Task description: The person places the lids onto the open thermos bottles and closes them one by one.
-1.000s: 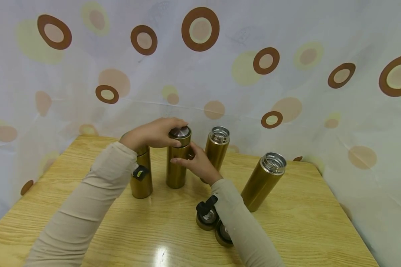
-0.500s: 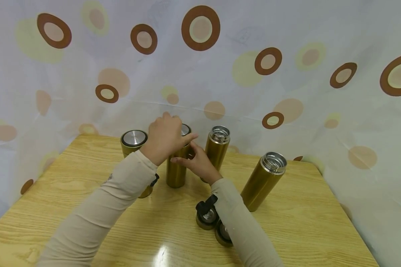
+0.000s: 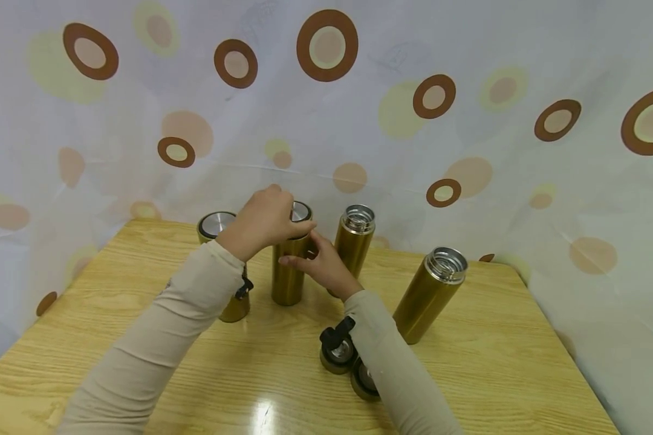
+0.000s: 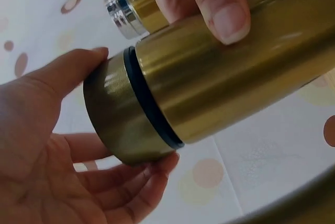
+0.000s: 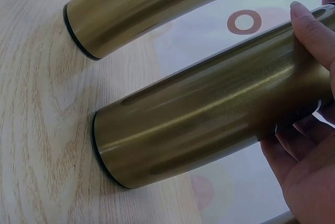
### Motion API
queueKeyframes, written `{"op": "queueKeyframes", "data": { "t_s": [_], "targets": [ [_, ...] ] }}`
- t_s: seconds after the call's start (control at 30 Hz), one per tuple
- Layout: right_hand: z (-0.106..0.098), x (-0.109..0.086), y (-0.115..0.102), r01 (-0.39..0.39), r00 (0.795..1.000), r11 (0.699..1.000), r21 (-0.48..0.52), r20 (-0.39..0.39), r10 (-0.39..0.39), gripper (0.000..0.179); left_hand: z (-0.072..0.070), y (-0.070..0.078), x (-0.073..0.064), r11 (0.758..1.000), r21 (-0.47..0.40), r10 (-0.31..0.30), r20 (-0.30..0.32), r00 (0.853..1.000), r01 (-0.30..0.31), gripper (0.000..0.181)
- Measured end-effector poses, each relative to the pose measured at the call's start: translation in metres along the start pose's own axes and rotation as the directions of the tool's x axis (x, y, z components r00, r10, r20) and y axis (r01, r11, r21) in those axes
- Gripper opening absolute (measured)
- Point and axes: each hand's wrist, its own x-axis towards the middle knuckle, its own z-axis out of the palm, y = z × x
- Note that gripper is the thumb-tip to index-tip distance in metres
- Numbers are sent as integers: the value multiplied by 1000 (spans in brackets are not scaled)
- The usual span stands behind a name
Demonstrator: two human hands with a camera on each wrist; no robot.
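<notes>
A gold thermos bottle (image 3: 287, 283) stands upright on the table, its silver-topped lid (image 4: 118, 111) seated with a dark ring between lid and body. Around that lid my left hand (image 3: 266, 219) curls, thumb on one side and fingers on the other in the left wrist view. My right hand (image 3: 326, 266) grips the upper body of the same bottle (image 5: 209, 114), thumb on the near side and fingers beneath in the right wrist view. A second lidded gold bottle (image 3: 236, 309) stands just left of it, partly behind my left forearm.
Two gold bottles without lids, one at the back (image 3: 355, 257) and one farther right (image 3: 427, 299), stand with bare steel mouths. Two loose lids (image 3: 337, 360) lie by my right forearm, one partly covered by the sleeve. A dotted cloth (image 3: 326, 133) hangs behind the wooden table (image 3: 495, 374).
My left hand has turned on the lid, its wrist swinging right and knuckles rising, then easing slightly back left. The left bottle's top came into view. My right hand stays on the bottle.
</notes>
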Motion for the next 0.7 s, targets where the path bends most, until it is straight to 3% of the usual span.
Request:
{"op": "queueKeyframes", "data": {
  "t_s": [0.13, 0.37, 0.53, 0.7],
  "targets": [
    [0, 0, 1, -12, 1000, 1000, 21, 4, 12, 76, -4, -10, 1, 989, -116, 93, 26, 995, -90, 37],
    [0, 1, 2, -11, 1000, 1000, 25, 2, 11, 74, -7, -22, 3, 944, -256, 237, 97, 967, -206, 22],
    [0, 1, 2, -12, 1000, 1000, 14, -2, 12, 72, -11, -24, 2, 932, -283, 274, 143, 951, -226, 41],
    [0, 3, 3, 0, 1000, 1000, 13, -4, 0, 70, -12, -27, 2, 929, -308, 266, 179, 947, -203, 60]
  ]
}}
